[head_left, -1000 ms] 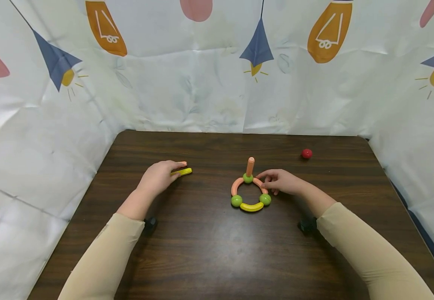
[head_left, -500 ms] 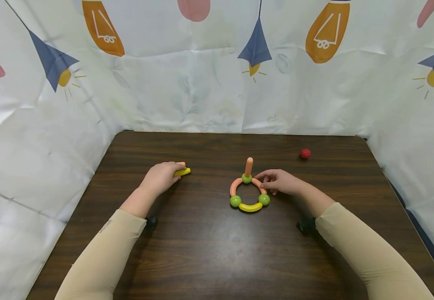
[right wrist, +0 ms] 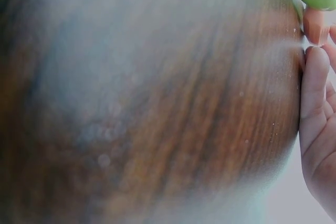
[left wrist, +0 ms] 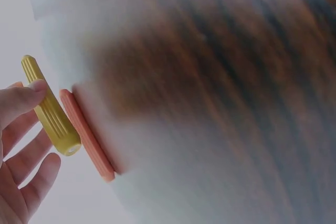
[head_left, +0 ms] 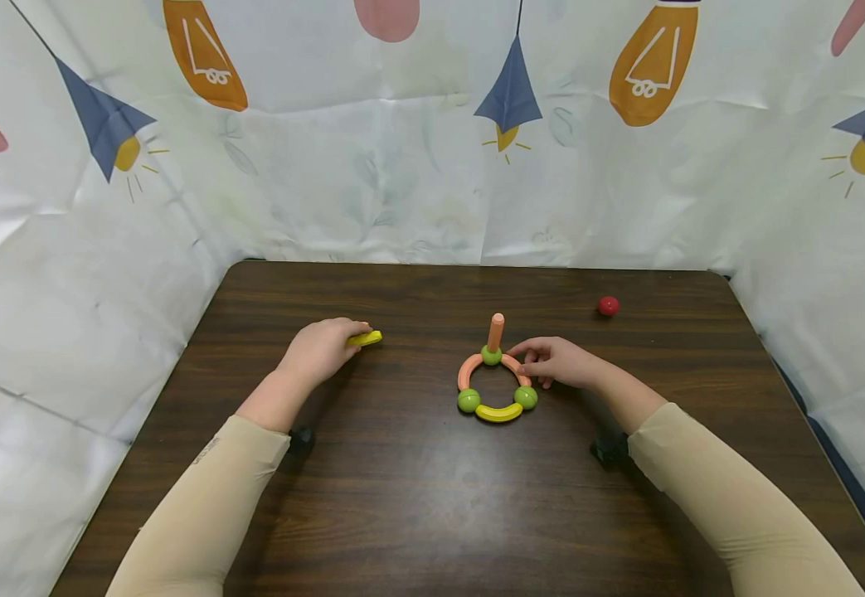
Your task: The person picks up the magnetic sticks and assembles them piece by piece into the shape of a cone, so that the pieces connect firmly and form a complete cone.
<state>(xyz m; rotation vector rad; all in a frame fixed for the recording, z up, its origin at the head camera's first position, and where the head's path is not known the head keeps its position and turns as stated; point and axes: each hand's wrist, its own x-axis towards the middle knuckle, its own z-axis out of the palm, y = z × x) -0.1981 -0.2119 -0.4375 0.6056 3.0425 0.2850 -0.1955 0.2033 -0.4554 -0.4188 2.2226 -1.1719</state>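
My left hand [head_left: 316, 350], left of centre in the head view, pinched a yellow bar [left wrist: 52, 111] between thumb and fingers, grip narrow. Left wrist view: hand cut off by the left edge, bar's far side hidden by my fingers. An orange bar [left wrist: 86, 136] lay just beside it, fully visible there; in the head view my hand covered it.

My right hand [head_left: 562, 362], right of centre, held the right orange arc [head_left: 512, 364] with thumb and fingertips, also narrow. Right wrist view caught little: hand and lower right green ball [head_left: 525, 398] cut off at the right edge, most of the rest blurred wood.

That arc was part of a ring at mid-frame: upper green ball [head_left: 491, 356], lower left green ball [head_left: 468, 400], left orange arc [head_left: 466, 371], yellow arc [head_left: 499, 413] along the bottom. An orange rod [head_left: 495, 332] stood up from the upper ball; exact tilt hard to judge.

Farther out: red ball [head_left: 608, 306], upper right of the brown table [head_left: 432, 514]. Both sleeves ran off the bottom edge. Left sleeve [head_left: 201, 506] carried a faint mark, too small to read. Backdrop cloth [head_left: 417, 182] had printed bulbs and lamps, several cropped by the frame.
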